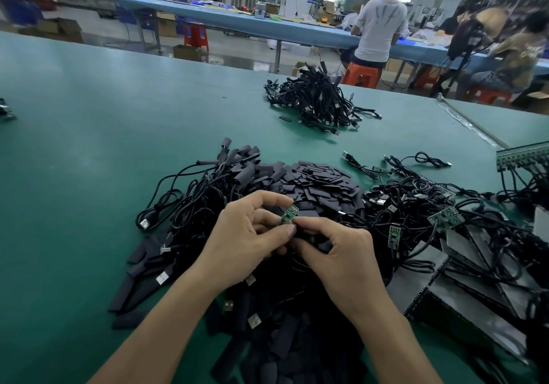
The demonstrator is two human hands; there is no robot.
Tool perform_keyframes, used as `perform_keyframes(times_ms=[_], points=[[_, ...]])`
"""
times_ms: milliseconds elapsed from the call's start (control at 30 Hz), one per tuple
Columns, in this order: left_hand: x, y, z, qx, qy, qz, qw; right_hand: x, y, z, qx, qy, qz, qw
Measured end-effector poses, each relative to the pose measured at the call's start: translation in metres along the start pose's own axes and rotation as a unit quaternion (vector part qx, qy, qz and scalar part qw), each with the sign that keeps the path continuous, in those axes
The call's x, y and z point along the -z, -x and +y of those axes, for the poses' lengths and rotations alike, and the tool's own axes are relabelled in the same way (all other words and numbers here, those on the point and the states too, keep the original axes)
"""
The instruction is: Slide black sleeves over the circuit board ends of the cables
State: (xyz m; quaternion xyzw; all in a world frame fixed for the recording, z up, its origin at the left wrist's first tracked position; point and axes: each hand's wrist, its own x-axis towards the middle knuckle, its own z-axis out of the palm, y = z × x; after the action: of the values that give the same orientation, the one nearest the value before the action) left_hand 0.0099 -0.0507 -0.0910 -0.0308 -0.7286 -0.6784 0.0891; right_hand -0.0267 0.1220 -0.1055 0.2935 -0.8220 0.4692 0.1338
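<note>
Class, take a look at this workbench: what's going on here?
A person holds a small green circuit board on a cable end, pinched between the left hand and the right hand, over a heap of black sleeves and cables on a green table. The board is bare; no sleeve covers it yet.
</note>
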Motion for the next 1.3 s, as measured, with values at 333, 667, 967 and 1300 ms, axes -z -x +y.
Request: perform_keyframes(times_ms=[333,667,967,1300], points=[[0.001,-0.001,-0.003,-0.002,-0.002,-0.001,1.000,0.000,-0.001,-0.003,-0.001,-0.015,0.007,1.000],[-0.001,0.000,-0.007,-0.031,-0.106,0.078,0.991,0.009,-0.032,-0.004,-0.054,0.228,-0.055,0.971],[-0.002,-0.003,-0.010,-0.030,-0.087,0.123,0.988,0.010,-0.051,0.001,-0.067,0.321,-0.143,0.934],[-0.001,-0.001,-0.006,-0.025,-0.002,0.043,0.999,0.010,-0.011,-0.009,-0.107,-0.223,-0.014,0.969]])
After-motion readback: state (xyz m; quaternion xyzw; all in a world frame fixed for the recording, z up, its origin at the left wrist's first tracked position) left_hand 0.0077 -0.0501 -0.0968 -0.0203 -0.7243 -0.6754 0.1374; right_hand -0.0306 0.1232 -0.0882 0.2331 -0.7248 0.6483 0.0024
